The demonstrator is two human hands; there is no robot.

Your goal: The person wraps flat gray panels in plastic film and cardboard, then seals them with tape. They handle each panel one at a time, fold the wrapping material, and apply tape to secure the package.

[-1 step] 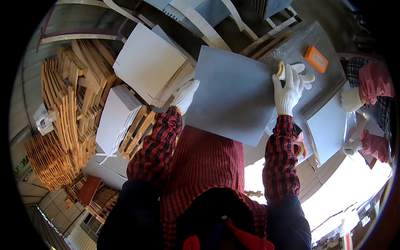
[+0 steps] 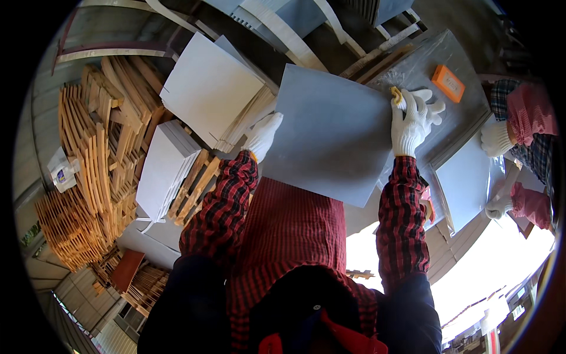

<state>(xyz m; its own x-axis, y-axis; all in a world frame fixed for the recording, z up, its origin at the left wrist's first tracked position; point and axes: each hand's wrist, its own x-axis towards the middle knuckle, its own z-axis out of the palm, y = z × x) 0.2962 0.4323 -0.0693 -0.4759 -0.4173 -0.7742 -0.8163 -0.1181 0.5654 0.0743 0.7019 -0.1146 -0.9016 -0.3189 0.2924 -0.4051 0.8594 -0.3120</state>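
Note:
A square grey board (image 2: 330, 133) lies in front of me at a slight angle. My left hand (image 2: 263, 135), in a white knit glove, grips its left edge with the fingers close together; the fingertips are partly hidden. Just off the board's right edge is my gloved right hand (image 2: 411, 125). Its thumb and forefinger are pinched on a small yellow pad (image 2: 397, 95), too small to name surely, while the other fingers stick out. An orange box (image 2: 448, 83) sits beyond that hand on a plastic-wrapped stack (image 2: 466, 56).
Stacked pale boards (image 2: 209, 88) stand to the left, with another white stack (image 2: 165, 168) nearer. Wooden slats (image 2: 88, 141) pile up at far left. At right, a co-worker's gloved hand (image 2: 495, 140) is beside a wrapped panel (image 2: 466, 177). Curved pale strips (image 2: 283, 32) lie at the back.
My right hand has shifted slightly right and away from me, off the board's edge, with the yellow pad still in it. The left hand and the board stay in place.

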